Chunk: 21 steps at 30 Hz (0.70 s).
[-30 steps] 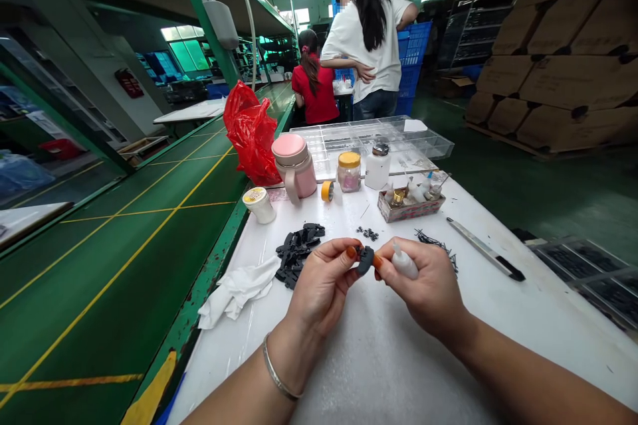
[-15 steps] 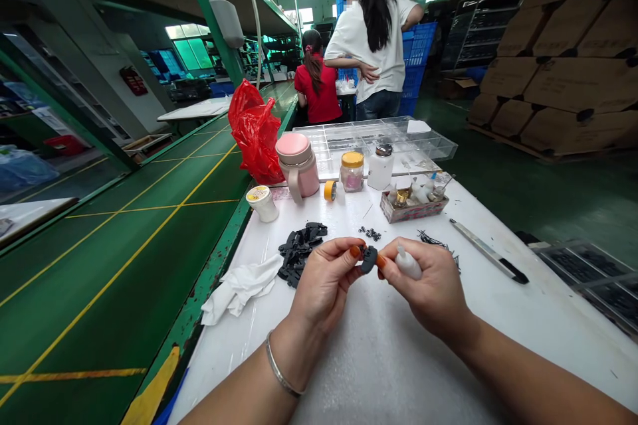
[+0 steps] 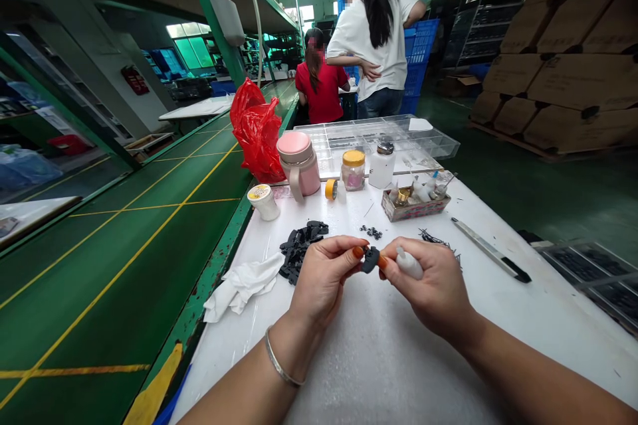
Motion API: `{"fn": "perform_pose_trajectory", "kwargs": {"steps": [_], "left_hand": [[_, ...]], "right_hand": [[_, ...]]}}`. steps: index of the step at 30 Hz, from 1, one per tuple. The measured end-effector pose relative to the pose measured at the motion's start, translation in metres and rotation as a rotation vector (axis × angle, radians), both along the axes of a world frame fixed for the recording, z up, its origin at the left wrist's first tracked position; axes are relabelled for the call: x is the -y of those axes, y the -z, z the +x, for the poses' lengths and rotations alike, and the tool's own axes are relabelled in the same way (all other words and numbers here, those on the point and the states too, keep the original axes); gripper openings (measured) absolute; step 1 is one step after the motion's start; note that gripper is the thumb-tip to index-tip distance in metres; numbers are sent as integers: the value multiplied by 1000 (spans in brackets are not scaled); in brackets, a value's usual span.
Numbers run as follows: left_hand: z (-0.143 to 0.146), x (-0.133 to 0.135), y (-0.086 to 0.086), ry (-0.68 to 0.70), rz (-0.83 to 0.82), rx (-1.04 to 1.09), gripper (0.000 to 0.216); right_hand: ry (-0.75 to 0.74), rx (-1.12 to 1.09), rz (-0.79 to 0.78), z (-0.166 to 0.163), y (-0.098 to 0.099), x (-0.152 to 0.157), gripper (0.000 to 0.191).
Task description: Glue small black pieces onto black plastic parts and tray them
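Observation:
A small dark grey moulded part (image 3: 369, 259) is pinched in the fingertips of my left hand (image 3: 321, 282), above the white table. My right hand (image 3: 433, 282) has its thumb and forefinger against the part's right side. That same hand is closed round a small white nozzle bottle (image 3: 409, 263), its tip pointing up and away. Behind my left hand lies a pile of similar dark parts (image 3: 298, 249). Beyond my fingers sit several tiny dark, shiny pieces (image 3: 371, 232). Thin black pins (image 3: 432, 236) lie partly hidden behind my right hand.
A white cloth (image 3: 242, 287) lies at left, a utility knife (image 3: 491, 249) at right. Farther back stand a pink mug (image 3: 299, 166), jars, yellow tape (image 3: 330, 189), a box of small bottles (image 3: 416, 209) and a clear divided tray (image 3: 438, 143). Two people are beyond the table.
Both hands keep nearly the same grip, and the dark part is turned slightly between my fingers. The whole view shifts a little. In the background, the seated person's right arm now shows.

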<state>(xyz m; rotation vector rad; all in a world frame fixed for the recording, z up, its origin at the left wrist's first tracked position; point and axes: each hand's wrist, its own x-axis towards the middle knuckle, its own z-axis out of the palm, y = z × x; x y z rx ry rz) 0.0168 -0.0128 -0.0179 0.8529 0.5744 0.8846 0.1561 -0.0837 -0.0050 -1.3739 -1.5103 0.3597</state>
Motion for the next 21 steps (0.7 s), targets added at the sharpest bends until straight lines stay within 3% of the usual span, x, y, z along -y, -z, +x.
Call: {"fn": "perform_pose_trajectory", "kwargs": {"steps": [14, 17, 21], "left_hand": [[0, -2, 2, -3, 47, -3, 14], [-1, -3, -1, -15, 119, -38, 15], [-1, 3, -6, -86, 277, -96, 36]], "right_hand": [[-3, -57, -31, 0, 5, -1, 25], [13, -82, -19, 0, 5, -3, 24], [40, -96, 18, 0, 6, -3, 24]]}}
